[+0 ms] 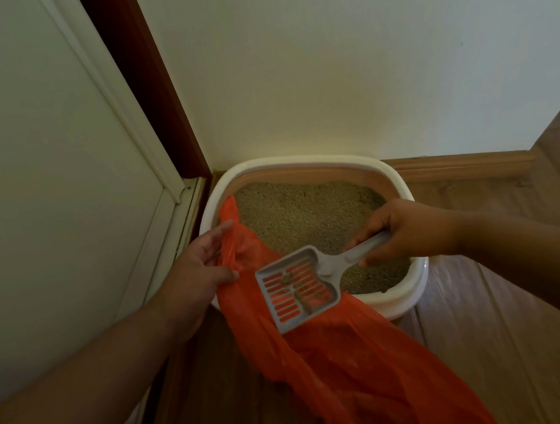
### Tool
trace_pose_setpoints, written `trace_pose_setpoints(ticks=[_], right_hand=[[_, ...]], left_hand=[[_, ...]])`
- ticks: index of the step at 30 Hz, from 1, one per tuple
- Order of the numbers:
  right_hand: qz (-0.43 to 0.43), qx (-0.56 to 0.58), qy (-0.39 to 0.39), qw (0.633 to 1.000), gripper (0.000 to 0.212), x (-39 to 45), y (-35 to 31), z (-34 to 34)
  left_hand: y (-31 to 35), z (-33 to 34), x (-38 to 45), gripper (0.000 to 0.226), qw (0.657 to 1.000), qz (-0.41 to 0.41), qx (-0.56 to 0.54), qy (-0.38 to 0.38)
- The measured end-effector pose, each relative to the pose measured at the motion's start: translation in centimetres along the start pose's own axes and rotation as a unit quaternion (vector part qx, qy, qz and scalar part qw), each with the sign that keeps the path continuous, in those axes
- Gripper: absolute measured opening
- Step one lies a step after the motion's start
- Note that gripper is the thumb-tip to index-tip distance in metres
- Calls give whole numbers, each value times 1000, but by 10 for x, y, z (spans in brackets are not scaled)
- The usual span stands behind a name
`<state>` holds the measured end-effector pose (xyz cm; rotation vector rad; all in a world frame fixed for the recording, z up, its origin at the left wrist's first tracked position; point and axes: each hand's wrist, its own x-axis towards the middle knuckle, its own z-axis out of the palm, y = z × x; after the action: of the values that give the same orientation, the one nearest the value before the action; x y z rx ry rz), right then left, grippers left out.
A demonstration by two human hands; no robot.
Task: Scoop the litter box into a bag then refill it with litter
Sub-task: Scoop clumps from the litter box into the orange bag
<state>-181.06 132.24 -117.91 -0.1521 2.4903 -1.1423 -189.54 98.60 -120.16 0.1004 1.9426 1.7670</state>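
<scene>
A white litter box (303, 162) filled with tan litter (308, 214) stands on the floor in the corner against the wall. An orange plastic bag (336, 368) drapes from the box's left rim down across the floor toward me. My left hand (200, 272) grips the bag's upper edge beside the box. My right hand (406, 228) holds the handle of a grey slotted scoop (296, 288). The scoop's head hangs over the bag with a few small clumps lying on its slots.
A white door (27, 178) with a dark red-brown frame (148, 86) stands at the left. A cream wall (356, 53) with a wooden skirting board (458, 165) runs behind the box. Brown wood flooring (491, 325) lies at the right and near me.
</scene>
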Motion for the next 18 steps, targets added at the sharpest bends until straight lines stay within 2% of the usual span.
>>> trace_pose_setpoints(ticks=[4,12,18], right_hand=[[-34,-111,-26,993,27,10,-10,8],[-103,-255,-10,961,27,17,-42,21],[-151,-312,3,938,24,17,-59,25]], left_hand=[[-1,-2,1,83,1000,9,-12,3],[4,0,-2,81,998,45,-32,6],[2,-4,-2,64,998,47,-21,22]])
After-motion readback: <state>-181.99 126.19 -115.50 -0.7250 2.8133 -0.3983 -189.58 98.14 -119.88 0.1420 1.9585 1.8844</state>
